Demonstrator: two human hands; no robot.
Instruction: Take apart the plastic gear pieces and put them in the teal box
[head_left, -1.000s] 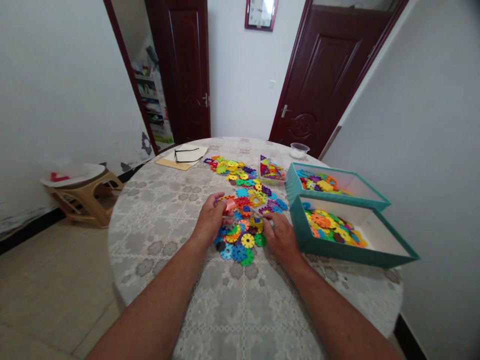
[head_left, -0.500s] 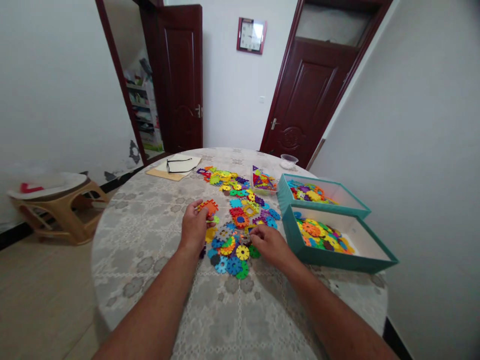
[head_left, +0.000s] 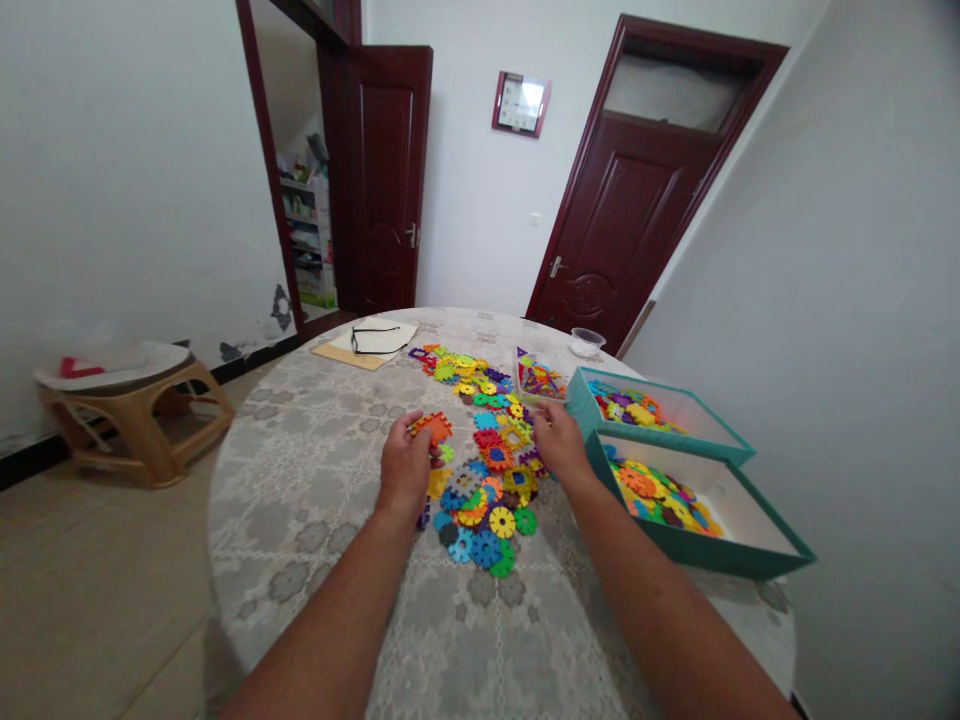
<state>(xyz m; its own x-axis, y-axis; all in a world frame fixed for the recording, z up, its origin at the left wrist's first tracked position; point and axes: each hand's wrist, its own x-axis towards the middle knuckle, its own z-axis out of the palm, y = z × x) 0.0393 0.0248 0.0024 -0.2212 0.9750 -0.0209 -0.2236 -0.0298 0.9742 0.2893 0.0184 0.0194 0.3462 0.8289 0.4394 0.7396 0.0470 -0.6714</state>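
My left hand [head_left: 409,460] is closed on an orange notched building piece [head_left: 435,428], squarish with toothed edges, held over the left side of the pile. A lime-green piece [head_left: 446,453] shows just beside those fingers. My right hand [head_left: 556,440] is at the pile's right edge, its fingers curled together; whatever they pinch is hidden. Around it lie a yellow square piece [head_left: 515,436] and purple and blue pieces. Nearer me are a red-orange piece with a blue centre [head_left: 496,457], a grey square piece [head_left: 466,483] and several gear-like discs, among them a yellow disc [head_left: 502,522].
Two teal boxes [head_left: 701,555] with colourful pieces stand at the right. A clear tray of small pieces [head_left: 541,380] and a clear bowl [head_left: 586,342] sit farther back. Glasses [head_left: 375,345] lie on papers at the far left of the round table [head_left: 300,460].
My right hand has moved away from me, from the middle of the pile to its upper right edge. My left hand still holds the orange piece. The view has tilted slightly.
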